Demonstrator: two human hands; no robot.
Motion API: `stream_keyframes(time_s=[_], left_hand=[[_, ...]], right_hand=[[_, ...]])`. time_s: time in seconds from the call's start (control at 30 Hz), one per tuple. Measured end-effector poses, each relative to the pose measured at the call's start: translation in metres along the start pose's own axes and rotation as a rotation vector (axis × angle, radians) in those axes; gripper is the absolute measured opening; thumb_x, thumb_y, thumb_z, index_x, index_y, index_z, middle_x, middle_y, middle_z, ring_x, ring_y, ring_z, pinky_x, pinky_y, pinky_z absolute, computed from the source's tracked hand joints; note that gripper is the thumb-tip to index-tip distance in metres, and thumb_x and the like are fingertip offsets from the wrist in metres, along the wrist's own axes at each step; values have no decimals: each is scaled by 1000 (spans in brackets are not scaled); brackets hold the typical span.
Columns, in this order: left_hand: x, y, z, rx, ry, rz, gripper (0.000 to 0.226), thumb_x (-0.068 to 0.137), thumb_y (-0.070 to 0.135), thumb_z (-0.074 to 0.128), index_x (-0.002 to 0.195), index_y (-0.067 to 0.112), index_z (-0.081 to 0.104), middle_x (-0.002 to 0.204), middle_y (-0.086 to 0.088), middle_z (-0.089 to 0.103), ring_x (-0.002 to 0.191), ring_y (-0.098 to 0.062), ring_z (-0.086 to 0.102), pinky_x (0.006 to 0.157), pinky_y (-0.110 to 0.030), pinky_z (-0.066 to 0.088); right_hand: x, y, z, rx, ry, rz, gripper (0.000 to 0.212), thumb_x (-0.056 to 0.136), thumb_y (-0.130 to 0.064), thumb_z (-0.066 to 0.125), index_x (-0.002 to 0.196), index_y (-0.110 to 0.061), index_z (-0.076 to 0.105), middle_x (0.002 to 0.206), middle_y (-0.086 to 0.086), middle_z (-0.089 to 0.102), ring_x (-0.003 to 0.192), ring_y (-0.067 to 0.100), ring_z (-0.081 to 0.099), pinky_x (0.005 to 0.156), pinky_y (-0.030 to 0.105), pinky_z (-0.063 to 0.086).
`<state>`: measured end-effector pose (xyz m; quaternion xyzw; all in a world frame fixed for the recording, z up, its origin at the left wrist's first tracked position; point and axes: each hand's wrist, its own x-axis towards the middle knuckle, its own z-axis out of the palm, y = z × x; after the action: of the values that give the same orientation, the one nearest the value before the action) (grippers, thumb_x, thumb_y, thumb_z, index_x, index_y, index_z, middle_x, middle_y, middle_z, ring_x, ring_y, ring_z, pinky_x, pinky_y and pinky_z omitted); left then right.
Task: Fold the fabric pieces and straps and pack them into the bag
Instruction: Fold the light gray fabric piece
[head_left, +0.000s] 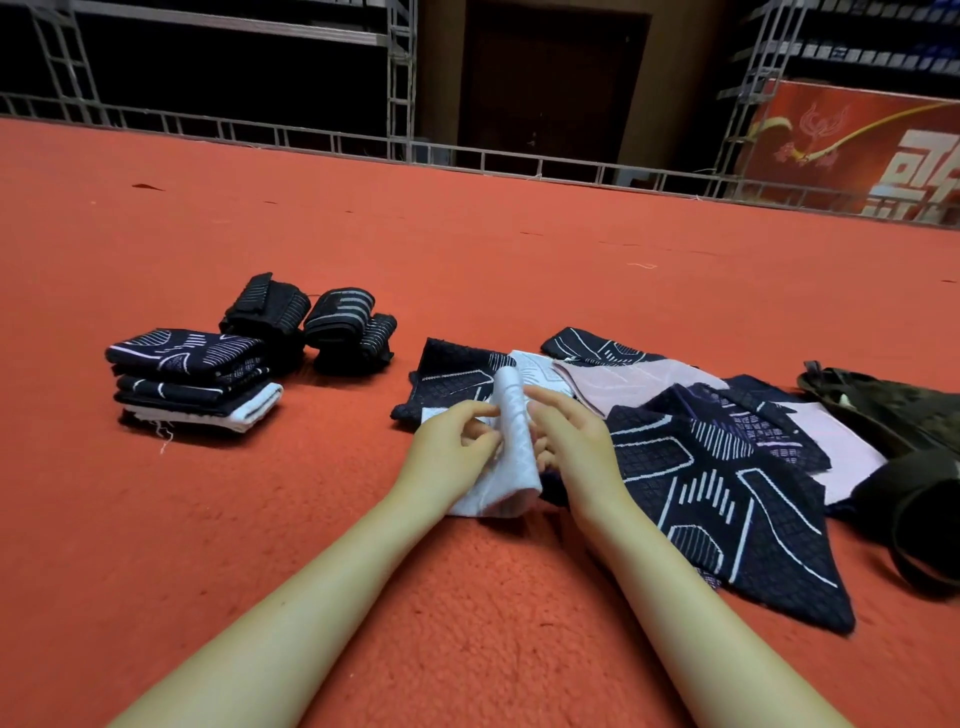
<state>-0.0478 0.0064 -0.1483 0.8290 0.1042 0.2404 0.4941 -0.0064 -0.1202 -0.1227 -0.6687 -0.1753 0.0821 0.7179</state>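
Observation:
A white fabric piece (511, 447), partly folded into an upright ridge, sits between my hands on the red carpet. My left hand (452, 441) pinches its left side. On its right side my right hand (569, 441) holds it with curled fingers. Unfolded dark patterned and pale pink fabric pieces (717, 467) lie spread to the right. A stack of folded fabric (195, 382) rests at the left, with rolled black straps (311, 327) behind it. The dark olive bag (904, 447) lies at the far right, its strap looping toward me.
Red carpet (467, 249) covers the floor all around. A metal truss railing (363, 145) borders the far edge, with a red banner (857, 150) at the back right.

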Motion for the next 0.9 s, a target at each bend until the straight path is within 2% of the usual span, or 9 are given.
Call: stream_keyframes(time_s=[0.13,0.2,0.3,0.43,0.5,0.6,0.7,0.8,0.9], left_hand=[[2,7,-1,-320,-4,-217,21,95,24,47,90,20,67,91,-3,71,81,-14,67,81,-31,53],[4,9,-1,-509,-27,-337,29,99,30,40,87,19,64,91,-7,70,82,-21,66,83,-36,52],[5,11,2,-654,-37,-420,36,99,37,39,99,11,65,93,-11,71,86,-23,68,86,-37,52],[1,13,6,-881,-85,-345,38,95,24,46,129,8,51,123,-18,61,110,-32,62,98,-48,47],[1,14,5,-788,-14,-275,39,99,11,38,136,18,44,124,-5,59,107,-22,61,91,-31,50],[2,10,-2,-309,93,-136,53,95,2,37,144,20,33,133,0,47,113,-14,49,84,-10,37],[-3,3,-2,115,76,-18,66,90,-1,40,149,18,18,141,-11,30,127,-23,33,95,-16,23],[-6,-2,-1,422,112,25,71,86,4,44,149,24,18,141,-5,25,128,-25,25,106,-34,24],[0,-6,-10,382,75,-99,63,88,6,42,146,23,27,142,-8,27,131,-27,24,109,-36,21]], right_hand=[[-3,9,4,-150,-101,14,17,89,-24,62,105,-27,68,76,2,57,57,5,52,48,18,42],[-2,14,6,-296,-85,-61,21,89,-26,63,109,-29,66,81,-3,53,68,8,51,61,20,44],[-1,17,8,-470,-8,-174,33,86,-25,64,118,-31,56,102,-5,52,87,6,54,82,20,41],[-3,13,7,-353,-23,-137,48,85,-21,67,124,-34,43,107,-13,54,94,4,58,79,18,45],[-4,14,6,-326,-23,-122,46,86,-23,67,124,-34,43,101,-18,55,89,-1,59,75,16,46],[0,15,4,-370,-10,-86,46,91,-24,60,134,-24,45,96,-18,55,80,-5,55,71,14,44],[0,14,4,-479,-70,-72,49,92,-26,56,139,-20,42,93,-10,60,76,-2,54,65,7,39],[-4,14,6,-678,-170,-168,51,91,-28,56,139,-26,42,77,-12,60,64,0,51,61,15,38],[-4,15,6,-680,-185,-165,56,89,-28,60,141,-29,39,76,-18,55,64,-3,50,62,16,37]])
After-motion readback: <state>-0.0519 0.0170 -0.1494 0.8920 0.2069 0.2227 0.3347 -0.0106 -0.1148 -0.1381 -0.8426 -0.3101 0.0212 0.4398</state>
